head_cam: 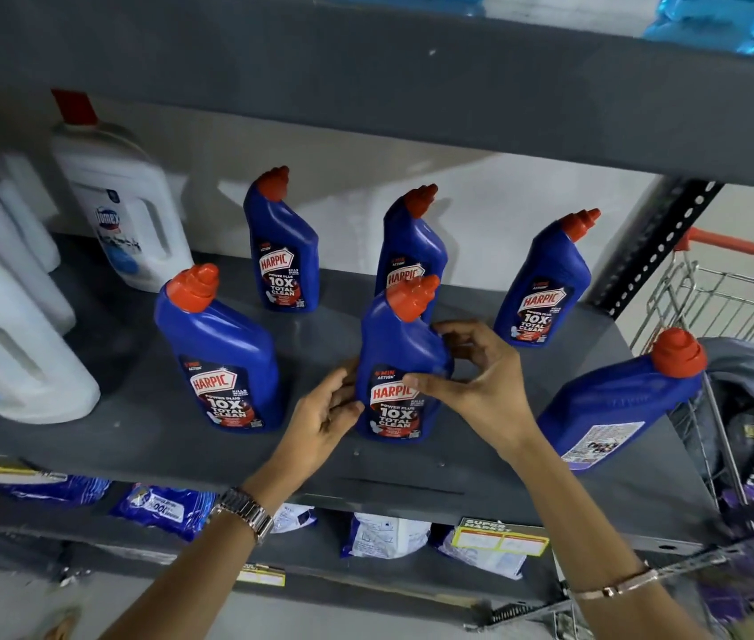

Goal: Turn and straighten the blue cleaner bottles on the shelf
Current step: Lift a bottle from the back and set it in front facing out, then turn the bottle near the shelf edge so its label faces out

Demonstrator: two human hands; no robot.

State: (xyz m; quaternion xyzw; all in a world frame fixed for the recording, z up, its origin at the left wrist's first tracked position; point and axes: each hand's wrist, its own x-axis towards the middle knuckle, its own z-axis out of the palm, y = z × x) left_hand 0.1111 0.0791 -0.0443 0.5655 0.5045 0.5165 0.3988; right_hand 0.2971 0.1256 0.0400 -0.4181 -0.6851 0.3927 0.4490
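Note:
Several blue cleaner bottles with red caps stand on a grey shelf [412,473]. The front middle bottle [396,348] faces me with its label. My left hand [326,420] touches its lower left side and my right hand [477,371] wraps its right side, thumb on the label. A front left bottle [222,358] and three back bottles [283,251] [412,242] [546,288] show their front labels. The front right bottle [615,404] stands turned, showing its back label.
White jugs [121,210] [5,344] stand at the shelf's left. A wire trolley [726,307] holding dark bags sits to the right. Blue and white pouches [162,505] lie on the lower shelf. Another shelf [366,76] hangs close overhead.

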